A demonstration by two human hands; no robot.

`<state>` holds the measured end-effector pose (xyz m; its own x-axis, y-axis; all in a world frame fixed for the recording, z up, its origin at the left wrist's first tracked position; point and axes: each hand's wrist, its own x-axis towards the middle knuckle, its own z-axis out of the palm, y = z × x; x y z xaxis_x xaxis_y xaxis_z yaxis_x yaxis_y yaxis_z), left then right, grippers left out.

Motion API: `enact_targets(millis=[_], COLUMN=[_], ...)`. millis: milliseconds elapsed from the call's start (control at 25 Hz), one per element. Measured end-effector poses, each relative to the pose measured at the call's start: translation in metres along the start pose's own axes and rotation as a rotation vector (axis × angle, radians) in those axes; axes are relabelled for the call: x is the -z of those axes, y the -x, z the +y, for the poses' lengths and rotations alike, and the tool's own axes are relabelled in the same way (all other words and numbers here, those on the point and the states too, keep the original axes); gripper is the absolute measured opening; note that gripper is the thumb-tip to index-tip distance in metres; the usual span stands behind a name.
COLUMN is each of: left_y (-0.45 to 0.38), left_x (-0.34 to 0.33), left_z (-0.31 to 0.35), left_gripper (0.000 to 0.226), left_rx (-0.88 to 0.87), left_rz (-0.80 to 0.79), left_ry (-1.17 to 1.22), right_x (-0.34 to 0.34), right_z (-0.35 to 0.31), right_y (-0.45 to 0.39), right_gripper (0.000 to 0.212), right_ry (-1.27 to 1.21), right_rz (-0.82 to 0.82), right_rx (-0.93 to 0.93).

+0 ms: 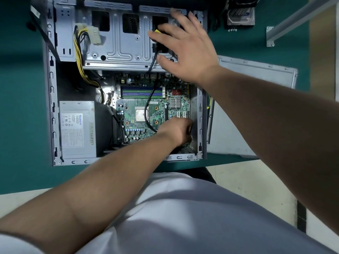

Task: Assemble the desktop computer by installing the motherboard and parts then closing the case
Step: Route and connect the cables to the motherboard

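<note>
The open grey computer case (52, 110) lies flat on the green table. A green motherboard (132, 110) with a bare CPU (139, 115) sits inside it. My left hand (177, 130) is curled at the board's lower right corner, near the white expansion slots; what its fingers hold is hidden. My right hand (185, 46) rests with spread fingers on the metal drive cage (117, 50), over a black cable (146, 110) that loops down across the board. A yellow tip (156, 30) shows by its index finger.
A power supply (77, 129) fills the case's lower left. Yellow and black power wires with a white plug (95, 34) hang over the cage. The case side panel (256, 74) lies to the right. A heatsink fan (240, 14) and several screws (232, 30) sit at the top right.
</note>
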<state>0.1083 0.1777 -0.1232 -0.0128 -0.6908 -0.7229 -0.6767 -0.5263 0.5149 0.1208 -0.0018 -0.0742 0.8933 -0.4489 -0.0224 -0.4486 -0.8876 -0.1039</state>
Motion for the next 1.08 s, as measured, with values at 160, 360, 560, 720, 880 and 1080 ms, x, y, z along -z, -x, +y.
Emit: enact_targets(millis=[160, 360, 560, 720, 880, 1080], left_y=[0.0013, 0.0034, 0.0056, 0.0040, 0.0017, -0.0002], left_x=[0.0002, 0.0012, 0.0016, 0.0018, 0.0045, 0.0008], left_z=[-0.0024, 0.0007, 0.0016, -0.0014, -0.0015, 0.0038], left_gripper=[0.041, 0.016, 0.014, 0.020, 0.034, 0.015], left_rx=[0.049, 0.117, 0.151, 0.139, 0.149, 0.173], left_rz=[0.018, 0.001, 0.016, -0.030, -0.061, -0.024], left_ry=[-0.035, -0.118, -0.081, -0.053, -0.003, -0.057], right_x=[-0.0006, -0.0019, -0.0034, -0.0022, -0.0028, -0.0018], right_z=[0.0006, 0.0000, 0.0008, 0.0007, 0.0016, 0.0001], right_y=[-0.0001, -0.0009, 0.0001, -0.0009, -0.0004, -0.0004], right_gripper=[0.056, 0.056, 0.056, 0.057, 0.056, 0.056], right_ry=[0.001, -0.003, -0.005, -0.001, -0.003, -0.001], right_rz=[0.004, 0.015, 0.019, 0.008, 0.007, 0.001], right_rx=[-0.003, 0.001, 0.001, 0.000, -0.001, -0.003])
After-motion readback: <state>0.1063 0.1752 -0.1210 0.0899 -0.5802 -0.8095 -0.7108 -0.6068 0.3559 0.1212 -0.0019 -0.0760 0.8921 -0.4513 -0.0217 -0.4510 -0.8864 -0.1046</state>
